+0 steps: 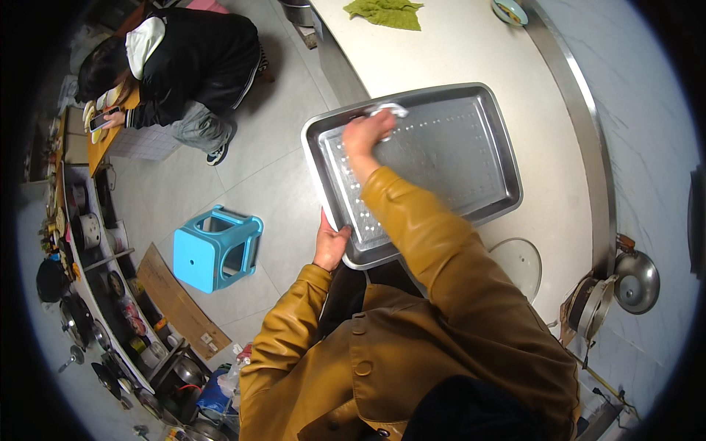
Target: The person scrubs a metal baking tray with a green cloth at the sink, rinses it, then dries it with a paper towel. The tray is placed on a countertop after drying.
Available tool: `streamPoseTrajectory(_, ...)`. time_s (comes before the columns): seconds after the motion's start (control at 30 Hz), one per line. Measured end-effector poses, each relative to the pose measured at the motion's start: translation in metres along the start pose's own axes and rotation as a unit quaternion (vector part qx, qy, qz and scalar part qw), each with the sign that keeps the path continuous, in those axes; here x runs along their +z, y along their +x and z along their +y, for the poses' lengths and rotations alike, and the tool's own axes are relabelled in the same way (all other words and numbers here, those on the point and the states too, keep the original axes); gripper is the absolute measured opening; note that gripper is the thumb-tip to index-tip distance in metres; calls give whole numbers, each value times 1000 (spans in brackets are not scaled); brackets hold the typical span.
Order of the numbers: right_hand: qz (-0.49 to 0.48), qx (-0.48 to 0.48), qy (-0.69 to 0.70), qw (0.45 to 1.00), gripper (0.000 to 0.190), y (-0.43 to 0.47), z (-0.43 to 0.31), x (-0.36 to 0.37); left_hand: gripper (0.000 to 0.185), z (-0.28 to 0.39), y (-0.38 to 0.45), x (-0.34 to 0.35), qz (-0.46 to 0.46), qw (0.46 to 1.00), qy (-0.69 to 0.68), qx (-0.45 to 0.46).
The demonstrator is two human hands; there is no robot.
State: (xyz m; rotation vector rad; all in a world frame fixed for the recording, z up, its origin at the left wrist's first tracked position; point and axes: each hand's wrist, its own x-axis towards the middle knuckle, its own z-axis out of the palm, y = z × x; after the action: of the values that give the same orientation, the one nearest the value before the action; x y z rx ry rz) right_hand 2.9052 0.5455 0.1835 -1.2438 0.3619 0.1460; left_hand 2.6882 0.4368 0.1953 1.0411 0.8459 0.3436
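A large rectangular metal baking tray (441, 165) lies partly on the white countertop, its left end reaching out past the counter edge. My left hand (332, 245) grips the tray's near left corner, thumb over the rim and fingers underneath. My right hand (368, 132), slightly blurred, is inside the tray by the far wall. It presses a crumpled white wipe or tissue (392, 110) against the metal; much of the wipe is hidden by the fingers. Rows of small bright bumps or droplets show on the tray's floor.
A green cloth (386, 12) and a small bowl (509, 12) sit on the far countertop (551, 149). A glass lid (518, 267) lies right of me. On the floor stands a blue plastic stool (215, 251). A seated person (193, 60) holds a phone (103, 118). Shelves with cookware line the left.
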Motion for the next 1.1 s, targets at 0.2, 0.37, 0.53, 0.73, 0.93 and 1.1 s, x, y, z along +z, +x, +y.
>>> streamPoseTrajectory(0.2,-314,-252,-435,806,55,-53,-16,-40,72,-2,3,-2,-5,1000,-17,-17)
streamPoseTrajectory(0.37,-524,-396,-440,613,47,-44,-27,-68,64,3,7,-1,-23,999,-42,-5)
streamPoseTrajectory(0.53,-645,-312,-448,534,51,-51,-59,-124,47,14,14,0,24,999,-37,11)
streamPoseTrajectory(0.73,-762,-164,-438,447,29,-72,-93,-216,49,14,22,11,64,997,-50,9)
streamPoseTrajectory(0.93,-694,-137,-492,507,16,47,-171,-275,46,20,28,20,97,995,-27,-9)
streamPoseTrajectory(1.1,-410,-233,-818,329,14,150,-239,-319,44,22,32,22,74,996,-39,25)
